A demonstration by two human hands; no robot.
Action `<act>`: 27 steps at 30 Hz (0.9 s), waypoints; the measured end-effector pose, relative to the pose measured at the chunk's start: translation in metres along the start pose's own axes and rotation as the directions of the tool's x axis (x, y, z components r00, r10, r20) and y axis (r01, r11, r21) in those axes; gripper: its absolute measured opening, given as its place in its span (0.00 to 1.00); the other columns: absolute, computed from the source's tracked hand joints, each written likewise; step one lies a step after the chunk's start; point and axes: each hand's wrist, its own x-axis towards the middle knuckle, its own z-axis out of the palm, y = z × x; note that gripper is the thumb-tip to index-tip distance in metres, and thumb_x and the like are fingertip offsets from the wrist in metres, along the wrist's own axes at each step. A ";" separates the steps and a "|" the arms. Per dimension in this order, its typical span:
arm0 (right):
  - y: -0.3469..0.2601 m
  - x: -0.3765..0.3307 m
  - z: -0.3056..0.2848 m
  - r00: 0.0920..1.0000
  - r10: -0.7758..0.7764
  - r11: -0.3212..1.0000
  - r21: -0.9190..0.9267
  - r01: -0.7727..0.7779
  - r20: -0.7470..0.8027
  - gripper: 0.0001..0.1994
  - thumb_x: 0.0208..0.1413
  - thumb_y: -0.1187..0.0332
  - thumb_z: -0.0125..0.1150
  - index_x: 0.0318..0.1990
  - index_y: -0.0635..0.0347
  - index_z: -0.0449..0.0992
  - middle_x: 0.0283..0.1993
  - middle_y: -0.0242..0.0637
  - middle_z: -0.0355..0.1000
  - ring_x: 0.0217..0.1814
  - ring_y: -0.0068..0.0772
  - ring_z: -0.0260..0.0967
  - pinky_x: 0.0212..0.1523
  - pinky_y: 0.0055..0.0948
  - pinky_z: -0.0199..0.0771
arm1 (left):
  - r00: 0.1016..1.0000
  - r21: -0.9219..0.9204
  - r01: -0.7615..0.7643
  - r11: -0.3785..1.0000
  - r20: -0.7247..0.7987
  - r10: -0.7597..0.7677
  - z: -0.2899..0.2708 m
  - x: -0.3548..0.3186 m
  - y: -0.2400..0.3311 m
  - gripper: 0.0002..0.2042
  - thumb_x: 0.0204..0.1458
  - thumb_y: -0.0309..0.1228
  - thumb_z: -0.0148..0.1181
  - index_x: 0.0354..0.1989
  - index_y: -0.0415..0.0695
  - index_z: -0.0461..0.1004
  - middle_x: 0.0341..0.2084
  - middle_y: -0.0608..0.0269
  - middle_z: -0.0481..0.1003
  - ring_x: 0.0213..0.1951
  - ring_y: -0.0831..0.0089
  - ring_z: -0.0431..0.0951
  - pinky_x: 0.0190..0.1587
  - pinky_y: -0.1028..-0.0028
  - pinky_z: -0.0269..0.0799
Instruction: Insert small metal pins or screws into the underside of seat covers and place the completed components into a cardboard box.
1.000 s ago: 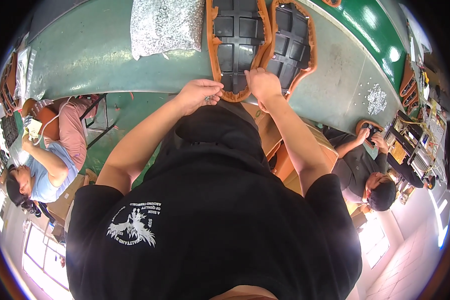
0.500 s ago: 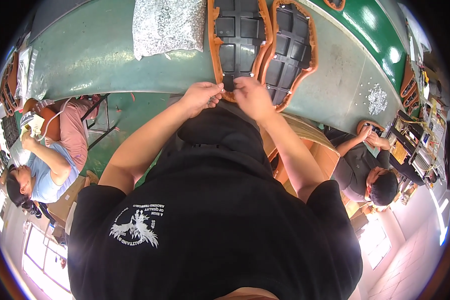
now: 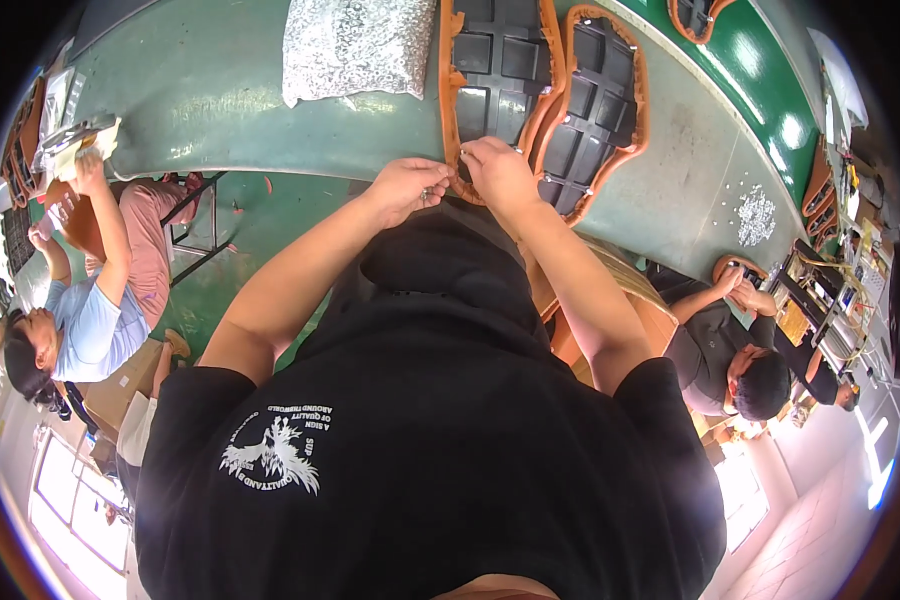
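Observation:
A long panel (image 3: 503, 58) with a black ribbed plastic back and an orange-brown cover folded over its rim lies at the table's near edge. My left hand (image 3: 407, 190) is closed beside its near left corner, thumb and forefinger pinched at the cover's edge. Small shiny metal pieces (image 3: 427, 192) show among its curled fingers. My right hand (image 3: 500, 178) is closed over the panel's near end, fingertips pressed at the rim; what they pinch is hidden. A second similar panel (image 3: 598, 100) lies against the first on the right, with small pale clips along its rim.
A bubble-wrap bag (image 3: 358, 48) lies on the green table (image 3: 210, 110), left of the panels. A pile of small pale pieces (image 3: 756, 216) sits at the right. Below the table edge stands a cardboard box (image 3: 635, 300). Co-workers sit at left (image 3: 98, 325) and right (image 3: 705, 345).
The view has shifted slightly, so table things appear farther right. My right hand's fingers have drawn in at the panel's near end. The left co-worker has raised an arm toward the table.

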 end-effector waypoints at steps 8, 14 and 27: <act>0.016 0.011 0.001 0.947 -0.285 0.927 -0.209 0.312 0.150 0.11 0.50 0.75 0.60 0.42 0.60 0.79 0.39 0.39 0.72 0.46 0.43 0.75 0.46 0.38 0.79 | 1.000 -0.025 0.007 1.000 -0.014 -0.008 -0.025 -0.008 -0.006 0.10 0.65 0.34 0.59 0.47 0.41 0.79 0.35 0.69 0.74 0.37 0.79 0.73 0.41 0.75 0.73; 0.006 0.018 -0.015 0.863 -0.330 0.816 -0.344 0.465 0.382 0.07 0.53 0.72 0.56 0.39 0.62 0.75 0.41 0.40 0.72 0.49 0.42 0.74 0.49 0.37 0.79 | 0.999 -0.019 0.037 0.999 -0.022 -0.037 -0.025 -0.012 -0.009 0.09 0.64 0.33 0.59 0.47 0.41 0.79 0.35 0.69 0.74 0.36 0.78 0.73 0.40 0.76 0.73; -0.001 0.025 -0.015 0.849 -0.240 0.799 -0.401 0.448 0.470 0.06 0.52 0.71 0.58 0.37 0.62 0.76 0.41 0.43 0.74 0.48 0.42 0.76 0.48 0.34 0.80 | 0.999 0.001 0.049 0.999 -0.015 -0.049 -0.020 -0.008 -0.005 0.09 0.64 0.31 0.60 0.46 0.40 0.79 0.33 0.68 0.74 0.34 0.78 0.73 0.40 0.75 0.74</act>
